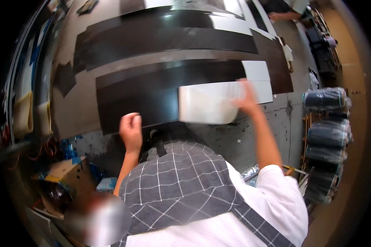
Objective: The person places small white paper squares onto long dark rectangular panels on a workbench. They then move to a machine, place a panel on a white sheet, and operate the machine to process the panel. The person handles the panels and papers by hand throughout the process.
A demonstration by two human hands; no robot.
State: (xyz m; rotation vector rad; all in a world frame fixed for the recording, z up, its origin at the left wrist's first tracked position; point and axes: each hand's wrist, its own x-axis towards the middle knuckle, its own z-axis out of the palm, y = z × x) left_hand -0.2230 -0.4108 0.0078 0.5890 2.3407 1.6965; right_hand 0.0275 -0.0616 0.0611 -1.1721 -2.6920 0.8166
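My right hand, blurred by motion, grips the right end of a white sheet. The sheet is smeared too, and its near corner hangs past the table's front edge. Beneath and to the left of it lies a dark brown panel. My left hand hovers by the front edge of that panel, fingers curled in; whatever they may hold is hidden. Another white piece lies at the panel's far right end.
Farther back, more dark strips cover the table. Plastic-wrapped rolls are stacked to the right. At lower left stands a cardboard box. Another person's hand shows at the far right of the table.
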